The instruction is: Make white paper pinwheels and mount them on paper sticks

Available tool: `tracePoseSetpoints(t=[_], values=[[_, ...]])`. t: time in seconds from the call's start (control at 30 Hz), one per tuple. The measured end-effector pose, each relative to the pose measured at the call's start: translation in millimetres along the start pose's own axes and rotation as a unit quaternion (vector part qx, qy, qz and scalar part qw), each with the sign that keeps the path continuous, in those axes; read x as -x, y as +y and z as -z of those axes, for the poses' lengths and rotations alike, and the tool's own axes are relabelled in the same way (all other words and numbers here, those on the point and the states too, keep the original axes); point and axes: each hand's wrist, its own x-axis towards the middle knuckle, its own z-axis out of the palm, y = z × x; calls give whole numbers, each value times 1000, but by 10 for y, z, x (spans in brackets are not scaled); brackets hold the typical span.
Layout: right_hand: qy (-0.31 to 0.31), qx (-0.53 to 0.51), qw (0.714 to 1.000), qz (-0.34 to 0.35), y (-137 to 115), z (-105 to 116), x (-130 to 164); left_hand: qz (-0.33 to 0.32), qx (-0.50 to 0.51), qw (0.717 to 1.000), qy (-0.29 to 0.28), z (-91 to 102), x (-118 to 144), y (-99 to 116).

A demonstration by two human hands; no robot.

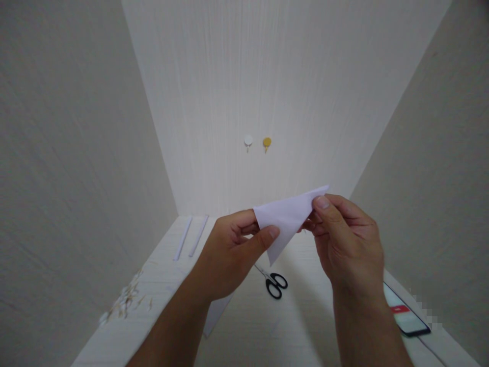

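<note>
A folded white sheet of paper [287, 216], roughly triangular, is held up in the air between both hands. My left hand [233, 255] pinches its left side, thumb on the near face and fingers behind. At the upper right corner, my right hand [349, 239] grips the paper between thumb and fingers. Below the hands, a pair of scissors [274, 285] with black handles lies on the table; its blades are partly hidden behind my left hand. Another piece of white paper [217, 313] rests under my left forearm, mostly covered.
Two narrow white strips [191, 237] lie at the table's back left. Small white and tan bits [128, 298] are scattered along the left edge. A phone [408, 311] lies at the right edge. Walls surround the table [305, 316]; a white hook [248, 141] and a yellow hook [267, 142] are mounted behind.
</note>
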Motion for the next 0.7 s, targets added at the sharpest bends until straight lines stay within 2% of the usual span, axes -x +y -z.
tracePoseSetpoints(t=[0.4, 0.7], values=[[21, 8, 1000, 6, -8, -6, 13, -32, -47, 998, 14, -1, 45, 35], [4, 57, 998, 0, 5, 3, 30, -13, -69, 997, 12, 11, 30, 42]])
